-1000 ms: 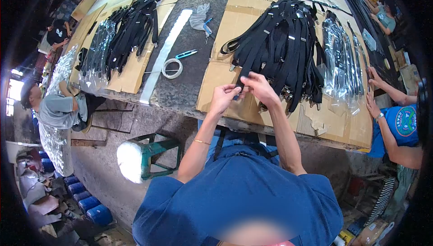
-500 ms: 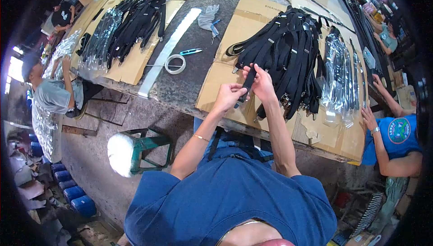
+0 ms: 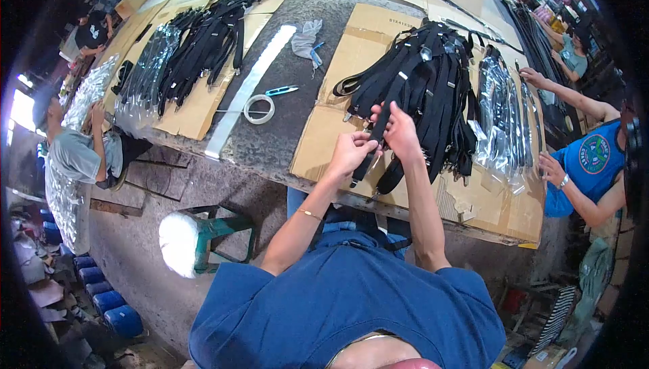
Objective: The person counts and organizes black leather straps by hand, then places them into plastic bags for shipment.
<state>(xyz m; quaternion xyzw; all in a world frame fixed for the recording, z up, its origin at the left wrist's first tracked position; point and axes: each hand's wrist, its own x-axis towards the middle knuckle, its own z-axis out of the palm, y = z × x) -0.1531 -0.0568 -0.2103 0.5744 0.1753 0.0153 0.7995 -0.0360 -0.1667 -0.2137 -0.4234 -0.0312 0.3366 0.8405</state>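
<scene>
Both my hands are closed on a black strap of a pair of suspenders (image 3: 364, 169), held over the table's front edge. My left hand (image 3: 350, 155) pinches it with thumb and fingers, and the strap's end hangs below. A little higher, my right hand (image 3: 400, 132) has its fingers wrapped round the same strap. Just beyond lies a large pile of black suspenders (image 3: 433, 85) with silver metal clips and sliders, spread on a cardboard sheet (image 3: 321, 132). Right of the pile are several suspenders in clear plastic sleeves (image 3: 500, 112).
Left on the table lie a tape roll (image 3: 258, 109), a blue cutter (image 3: 281, 90), a white strip (image 3: 250, 92) and a second suspenders pile (image 3: 209, 51). A green stool (image 3: 226, 237) stands below. Co-workers stand at right (image 3: 588, 159) and left (image 3: 78, 149).
My hands have shifted slightly right and down along the strap, and more of it hangs below my left hand. The co-worker at right has reached one arm further across the table.
</scene>
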